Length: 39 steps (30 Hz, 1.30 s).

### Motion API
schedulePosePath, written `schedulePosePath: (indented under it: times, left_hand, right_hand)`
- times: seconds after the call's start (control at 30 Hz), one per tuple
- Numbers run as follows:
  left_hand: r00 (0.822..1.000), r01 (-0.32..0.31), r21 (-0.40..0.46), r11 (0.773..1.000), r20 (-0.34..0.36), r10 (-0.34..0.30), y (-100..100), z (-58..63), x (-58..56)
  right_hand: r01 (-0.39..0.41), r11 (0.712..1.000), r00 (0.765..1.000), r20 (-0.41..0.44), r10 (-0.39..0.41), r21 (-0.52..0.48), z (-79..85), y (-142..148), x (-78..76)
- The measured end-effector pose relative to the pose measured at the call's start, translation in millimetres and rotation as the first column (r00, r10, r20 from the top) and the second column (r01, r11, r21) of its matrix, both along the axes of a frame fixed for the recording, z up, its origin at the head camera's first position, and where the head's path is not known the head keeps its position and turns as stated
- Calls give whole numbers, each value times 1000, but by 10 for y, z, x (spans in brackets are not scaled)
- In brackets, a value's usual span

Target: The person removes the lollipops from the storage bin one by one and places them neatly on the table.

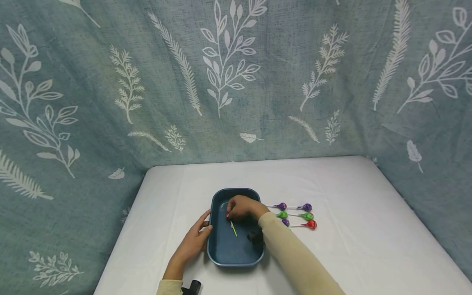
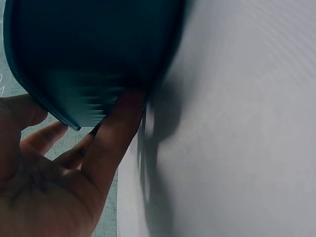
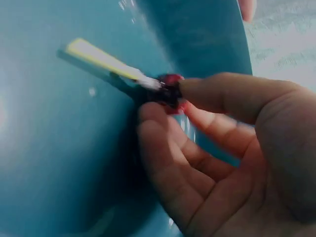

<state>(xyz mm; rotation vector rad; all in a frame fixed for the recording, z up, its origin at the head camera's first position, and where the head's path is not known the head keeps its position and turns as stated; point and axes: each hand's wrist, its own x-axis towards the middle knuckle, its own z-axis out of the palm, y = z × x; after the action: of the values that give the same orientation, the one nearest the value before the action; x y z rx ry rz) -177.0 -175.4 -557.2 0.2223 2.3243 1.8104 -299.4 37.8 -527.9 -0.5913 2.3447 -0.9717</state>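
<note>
A lollipop with a dark red wrapped head and a pale yellow-green stick is low inside the blue rectangular tray. My right hand reaches over the tray's right side and pinches the lollipop's head between thumb and fingertips, as the right wrist view shows. The stick points back toward the tray's near end. At the tray's left side, my left hand touches the rim and outer wall with mostly straight, spread fingers. The palm stays apart from the wall.
Right of the tray lie several wrapped lollipops in rows, among them a purple one, a green one and a red one. My right sleeve partly covers the nearer ones. A leaf-patterned curtain stands behind the white table.
</note>
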Motion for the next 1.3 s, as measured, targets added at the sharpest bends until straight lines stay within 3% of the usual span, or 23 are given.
schedulePosePath:
  times: [0.37, 0.9, 1.3]
  left_hand:
    - [1000, -3, 5, 1000, 2, 3, 14, 7, -18]
    - [1000, 0, 0, 1000, 5, 0, 20, -11, -17]
    - [999, -33, -21, 999, 12, 33, 24, 11, -1]
  right_hand:
    - [-41, 999, 999, 30, 42, -26, 0, 85, -48]
    - [-63, 998, 997, -52, 61, -32, -22, 103, -52]
    - [-21, 996, 973, -231, 2, -82, 140, 188, -14]
